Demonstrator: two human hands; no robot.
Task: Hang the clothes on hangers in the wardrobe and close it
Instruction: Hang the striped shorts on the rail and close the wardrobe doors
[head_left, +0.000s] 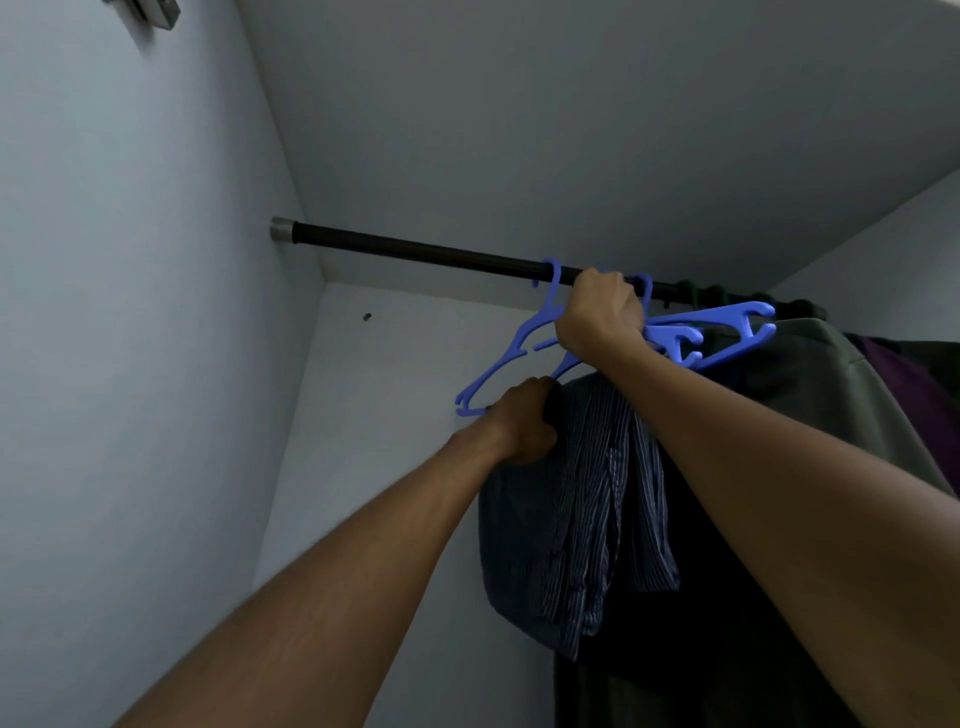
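A dark rail (415, 249) crosses the upper part of the white wardrobe. Blue plastic hangers (519, 338) hook over it near the middle. My right hand (602, 312) is raised to the rail and grips the neck of a blue hanger just under it. Lower down, my left hand (524, 421) holds the top of a dark blue striped garment (587, 514), which hangs bunched below the hangers. Whether the garment sits on a hanger is hidden by my hands.
An olive garment (826, 374) and a purple one (909, 374) hang on the rail to the right. The wardrobe's left wall (145, 364) and back panel (384, 415) are bare, and the rail's left stretch carries nothing. No door is in view.
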